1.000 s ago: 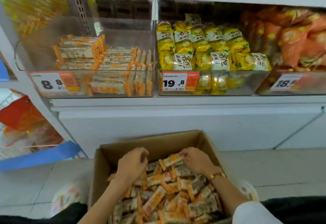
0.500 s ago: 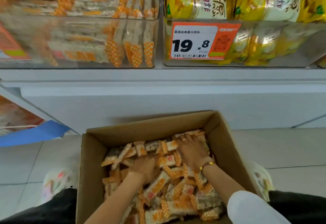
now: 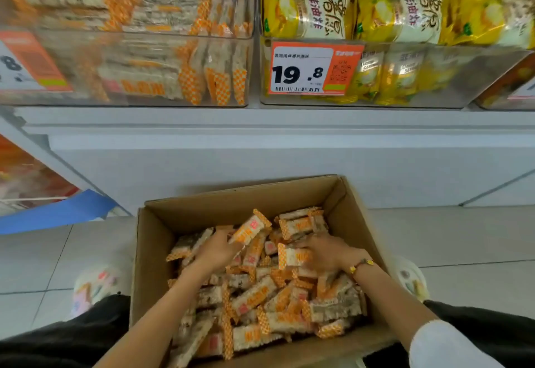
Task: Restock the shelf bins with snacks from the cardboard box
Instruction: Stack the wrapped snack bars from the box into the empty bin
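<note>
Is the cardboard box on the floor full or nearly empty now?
Fairly full. The cardboard box holds a deep heap of snack bars, but bare inner wall shows above it at the back.

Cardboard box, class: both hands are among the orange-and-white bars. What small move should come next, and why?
Probably lift the gathered bars toward the clear bin holding matching bars. Left hand grips one bar; right hand grips another, both inside the cardboard box.

Brown cardboard box, orange-checked snack packets, yellow bags
</note>
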The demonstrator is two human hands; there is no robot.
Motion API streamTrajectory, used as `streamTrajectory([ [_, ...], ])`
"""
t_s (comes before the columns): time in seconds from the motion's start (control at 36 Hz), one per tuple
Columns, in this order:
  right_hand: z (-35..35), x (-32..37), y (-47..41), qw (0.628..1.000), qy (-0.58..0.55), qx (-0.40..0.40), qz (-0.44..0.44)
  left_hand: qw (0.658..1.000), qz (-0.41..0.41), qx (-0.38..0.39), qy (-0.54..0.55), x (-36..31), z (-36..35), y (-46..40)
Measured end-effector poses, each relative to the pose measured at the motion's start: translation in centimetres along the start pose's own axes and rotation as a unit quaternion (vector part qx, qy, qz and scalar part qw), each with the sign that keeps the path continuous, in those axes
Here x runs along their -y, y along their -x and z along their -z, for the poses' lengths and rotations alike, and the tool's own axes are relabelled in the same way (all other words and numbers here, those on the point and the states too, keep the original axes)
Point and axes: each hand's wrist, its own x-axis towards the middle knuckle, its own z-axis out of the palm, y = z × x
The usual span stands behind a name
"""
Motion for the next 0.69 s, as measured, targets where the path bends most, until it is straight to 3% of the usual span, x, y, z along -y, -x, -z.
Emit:
streamTrajectory([
  [0.14,-2.2,1.1,-0.3,0.991,0.098,0.092,-0.021,0.993,0.054,0.033,0.102,-1.0,2.0,1.3],
  [0.28,-1.4,1.7,0.4,0.974,0.103,0.196,-0.048,0.981,0.059,0.053,0.179,-1.4,2.8,3.0],
  [0.58,-1.4,2.0,0.1,0.988,0.077,0.135,-0.002,0.968,0.06,0.077,0.233,-1.1,3.2,4.6],
  [0.64,-1.7,1.7,0.1,0.996,0.051,0.077,0.014,0.967,0.067,0.067,0.237,-1.1,3.3,4.7],
  [0.69,-1.6,1.4,0.0,0.998,-0.054,-0.029,0.026,0.962,0.075,0.049,0.258,-0.9,3.3,4.4],
])
